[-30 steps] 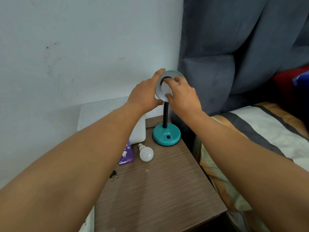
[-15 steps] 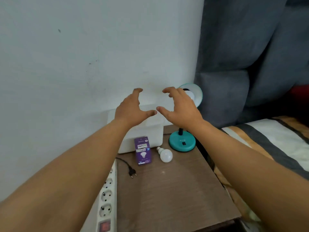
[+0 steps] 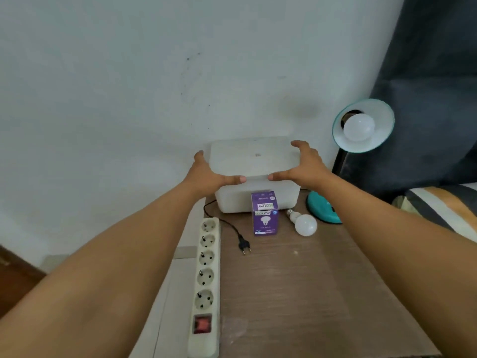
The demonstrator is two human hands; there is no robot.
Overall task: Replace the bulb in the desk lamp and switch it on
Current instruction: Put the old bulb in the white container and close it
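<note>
The teal desk lamp's shade (image 3: 383,117) faces me at the right, with a white bulb (image 3: 358,127) seated in its socket and unlit. Its teal base (image 3: 322,211) stands on the wooden nightstand (image 3: 296,293). A second white bulb (image 3: 306,225) lies on its side beside a purple bulb carton (image 3: 265,215). The lamp's black plug (image 3: 244,245) lies loose on the wood, in no socket. My left hand (image 3: 206,174) and my right hand (image 3: 305,166) grip the left and right front corners of the white box's lid (image 3: 254,156), thumbs on its front edge.
A white power strip (image 3: 206,280) with several sockets and a red switch (image 3: 202,323) runs along the nightstand's left edge. The white wall (image 3: 154,73) is behind, a grey padded headboard (image 3: 426,73) and a striped bed (image 3: 438,210) at the right.
Both hands left the bulb in the lamp shade, moved left and down, and now hold the white box's lid. The view has swung left, showing the power strip.
</note>
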